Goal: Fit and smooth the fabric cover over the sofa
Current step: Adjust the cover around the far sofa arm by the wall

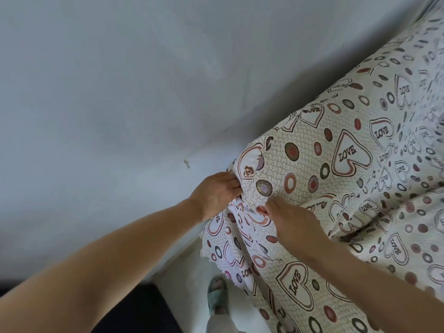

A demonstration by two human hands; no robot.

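Bare forearms reach from the near left to the sofa's corner by the pale grey wall. The left hand clutches a gathered fold of the cream fabric cover printed with LOVE hearts and rings, which drapes the sofa on the right. The right hand lies on the cover just beside it, fingers hidden, so I cannot tell whether it is grasping.

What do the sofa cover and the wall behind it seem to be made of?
The cover looks like woven textile, matte: a scale-like raised texture, a heart and circle pattern, soft folds, a frayed edge. The wall seems to be painted plaster, matte pale grey, with faint scuffs and one small chip; what lies beneath cannot be told.
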